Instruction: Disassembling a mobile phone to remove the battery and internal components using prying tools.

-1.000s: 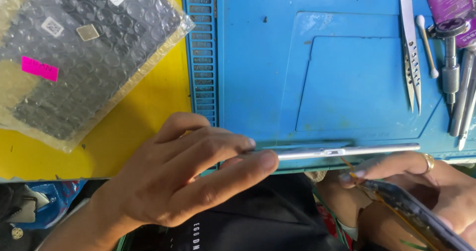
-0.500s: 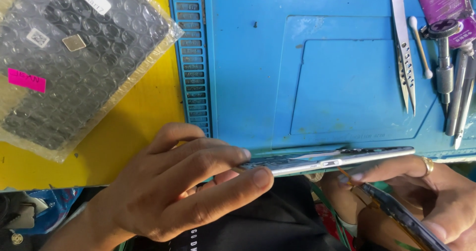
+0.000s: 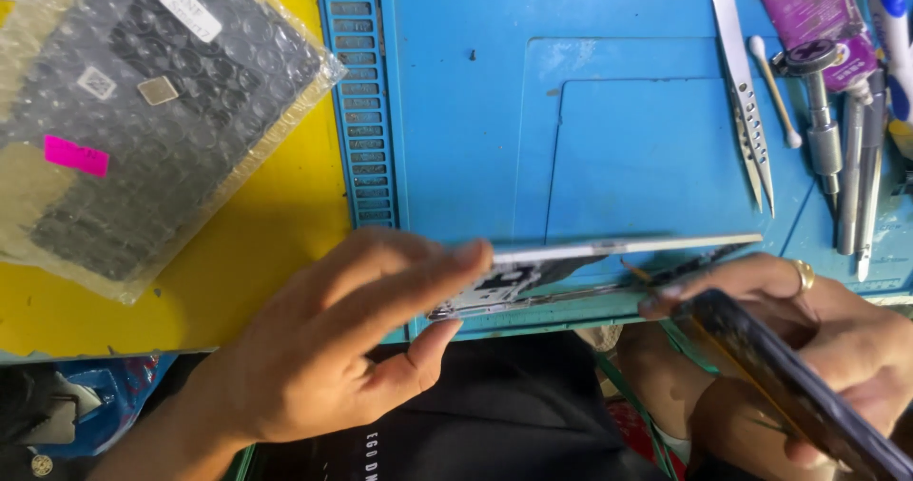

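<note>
My left hand (image 3: 323, 348) grips the left end of a thin silver phone body (image 3: 618, 248), held edge-on over the front edge of the blue work mat (image 3: 475, 110). The body's inner parts show beneath its upper edge. My right hand (image 3: 837, 338), a ring on one finger, holds a dark screen panel (image 3: 789, 386) that is swung down and away from the body at the lower right. Its fingertips rest near the body's right end.
A bubble-wrapped dark part with a pink sticker (image 3: 143, 120) lies on the yellow table (image 3: 276, 234) at the left. Tweezers (image 3: 742, 101), a cotton swab (image 3: 775, 91), a screwdriver (image 3: 823, 120), other metal tools and a purple packet (image 3: 808, 6) lie at the mat's right.
The gap between the phone body and the dark screen panel has widened, and the body's inside now shows. My left fingers have slid further along the body's edge.
</note>
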